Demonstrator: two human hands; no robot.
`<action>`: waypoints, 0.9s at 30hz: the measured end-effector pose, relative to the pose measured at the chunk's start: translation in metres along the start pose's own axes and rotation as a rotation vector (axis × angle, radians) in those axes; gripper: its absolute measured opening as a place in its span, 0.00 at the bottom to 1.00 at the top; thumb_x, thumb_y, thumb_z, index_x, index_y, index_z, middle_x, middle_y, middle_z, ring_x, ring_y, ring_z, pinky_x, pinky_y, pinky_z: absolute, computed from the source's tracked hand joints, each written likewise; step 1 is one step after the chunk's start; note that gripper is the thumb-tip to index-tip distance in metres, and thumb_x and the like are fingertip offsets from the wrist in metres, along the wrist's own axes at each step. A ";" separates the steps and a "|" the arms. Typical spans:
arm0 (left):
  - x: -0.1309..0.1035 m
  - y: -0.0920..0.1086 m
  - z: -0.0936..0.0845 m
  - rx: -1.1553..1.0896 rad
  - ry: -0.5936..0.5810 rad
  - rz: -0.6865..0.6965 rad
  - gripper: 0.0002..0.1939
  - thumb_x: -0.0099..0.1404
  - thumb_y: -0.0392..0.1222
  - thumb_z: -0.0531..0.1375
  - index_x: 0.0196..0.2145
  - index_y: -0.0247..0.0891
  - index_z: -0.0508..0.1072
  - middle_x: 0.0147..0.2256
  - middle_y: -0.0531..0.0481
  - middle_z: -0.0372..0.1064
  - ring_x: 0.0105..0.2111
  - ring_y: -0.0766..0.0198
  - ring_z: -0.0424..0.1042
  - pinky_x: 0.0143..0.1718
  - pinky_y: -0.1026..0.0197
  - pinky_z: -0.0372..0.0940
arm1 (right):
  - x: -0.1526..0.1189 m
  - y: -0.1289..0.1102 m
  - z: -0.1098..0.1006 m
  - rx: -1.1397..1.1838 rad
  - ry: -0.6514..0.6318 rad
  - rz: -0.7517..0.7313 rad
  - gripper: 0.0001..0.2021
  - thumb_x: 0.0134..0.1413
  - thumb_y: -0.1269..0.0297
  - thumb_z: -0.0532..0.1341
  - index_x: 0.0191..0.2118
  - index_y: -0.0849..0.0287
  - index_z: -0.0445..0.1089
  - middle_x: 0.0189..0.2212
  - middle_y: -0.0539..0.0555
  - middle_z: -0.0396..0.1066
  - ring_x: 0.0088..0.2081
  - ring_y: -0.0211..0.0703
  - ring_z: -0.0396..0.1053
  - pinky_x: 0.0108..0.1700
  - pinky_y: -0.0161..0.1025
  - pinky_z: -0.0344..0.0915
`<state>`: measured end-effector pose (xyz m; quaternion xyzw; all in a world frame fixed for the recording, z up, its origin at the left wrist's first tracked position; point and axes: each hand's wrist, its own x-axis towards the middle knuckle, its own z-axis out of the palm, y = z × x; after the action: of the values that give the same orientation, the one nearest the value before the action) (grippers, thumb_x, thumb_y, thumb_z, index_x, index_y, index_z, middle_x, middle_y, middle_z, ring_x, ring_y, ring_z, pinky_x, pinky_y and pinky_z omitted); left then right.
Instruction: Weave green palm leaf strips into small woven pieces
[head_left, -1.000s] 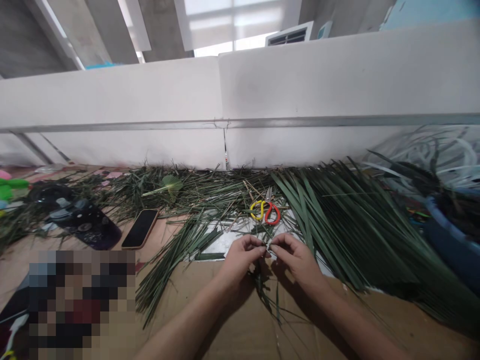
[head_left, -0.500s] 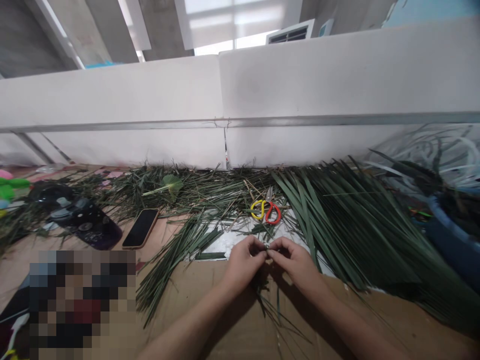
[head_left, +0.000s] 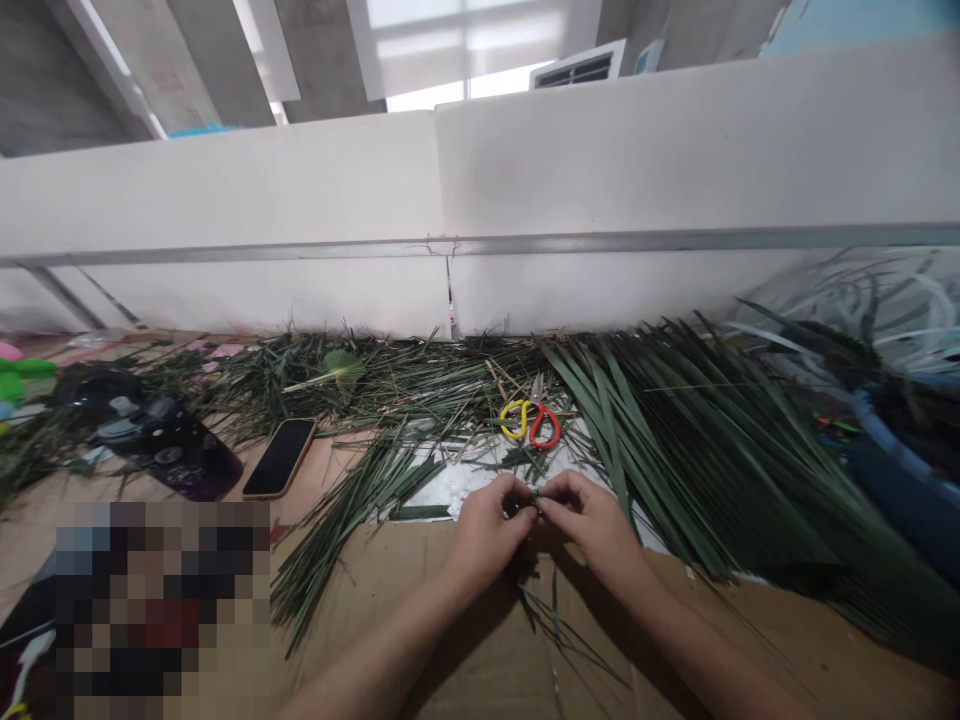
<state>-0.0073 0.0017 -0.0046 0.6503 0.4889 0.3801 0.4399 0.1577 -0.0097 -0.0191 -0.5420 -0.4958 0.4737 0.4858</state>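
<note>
My left hand [head_left: 491, 525] and my right hand [head_left: 585, 515] meet over the cardboard, thumbs and forefingers pinched together on a small bundle of green leaf strips [head_left: 534, 497]. Mostly my fingers cover the part being worked. Loose ends of thin strips [head_left: 574, 635] hang down below my hands over the cardboard [head_left: 390, 610]. Just beyond my fingertips lie scissors [head_left: 530, 422] with one yellow and one red handle loop, blades pointing away. A fan of long green leaves [head_left: 720, 440] spreads to the right of my right hand.
Left of my hands is a pile of cut leaf strips [head_left: 337, 525]. A phone [head_left: 280, 458] and a dark bottle [head_left: 176, 450] stand or lie farther left. A blue basket [head_left: 904, 450] is at the right. A white partition [head_left: 600, 170] closes off the back.
Both hands stay almost in place, with small finger movements at the pinched strips. The hanging ends have shifted slightly. The view has moved a little.
</note>
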 end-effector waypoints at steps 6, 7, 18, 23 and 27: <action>0.000 -0.005 0.002 -0.063 -0.002 -0.006 0.03 0.58 0.36 0.62 0.30 0.41 0.76 0.30 0.50 0.76 0.33 0.59 0.73 0.36 0.62 0.64 | 0.004 0.001 -0.002 0.097 -0.002 0.037 0.17 0.40 0.53 0.74 0.31 0.55 0.69 0.26 0.49 0.72 0.28 0.46 0.72 0.32 0.41 0.67; 0.000 -0.005 0.002 -0.079 -0.002 -0.006 0.03 0.58 0.36 0.62 0.30 0.41 0.76 0.29 0.50 0.76 0.33 0.60 0.73 0.36 0.62 0.65 | 0.004 0.000 -0.002 0.101 -0.006 0.041 0.18 0.39 0.53 0.74 0.31 0.55 0.69 0.26 0.49 0.72 0.27 0.45 0.72 0.32 0.41 0.68; 0.006 -0.007 0.004 -0.395 -0.042 -0.146 0.05 0.52 0.39 0.66 0.28 0.39 0.74 0.26 0.50 0.70 0.27 0.64 0.68 0.31 0.63 0.63 | 0.001 -0.011 -0.001 0.026 -0.011 -0.063 0.13 0.43 0.56 0.71 0.33 0.57 0.74 0.25 0.49 0.72 0.28 0.43 0.68 0.32 0.39 0.65; 0.006 -0.006 0.003 -0.343 -0.034 -0.118 0.03 0.51 0.37 0.66 0.27 0.39 0.75 0.26 0.49 0.71 0.29 0.63 0.69 0.34 0.62 0.63 | 0.002 -0.009 -0.004 0.001 -0.080 -0.065 0.13 0.46 0.55 0.70 0.37 0.57 0.78 0.30 0.53 0.78 0.34 0.48 0.73 0.37 0.42 0.69; 0.005 -0.003 0.003 -0.293 -0.026 -0.125 0.03 0.52 0.38 0.66 0.26 0.40 0.74 0.26 0.49 0.71 0.29 0.62 0.68 0.33 0.61 0.62 | 0.003 -0.008 -0.002 -0.001 -0.037 -0.051 0.12 0.44 0.55 0.70 0.33 0.57 0.77 0.28 0.53 0.77 0.32 0.48 0.73 0.36 0.42 0.68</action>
<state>-0.0046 0.0066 -0.0085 0.5524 0.4620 0.4106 0.5593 0.1593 -0.0070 -0.0106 -0.5205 -0.5185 0.4711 0.4881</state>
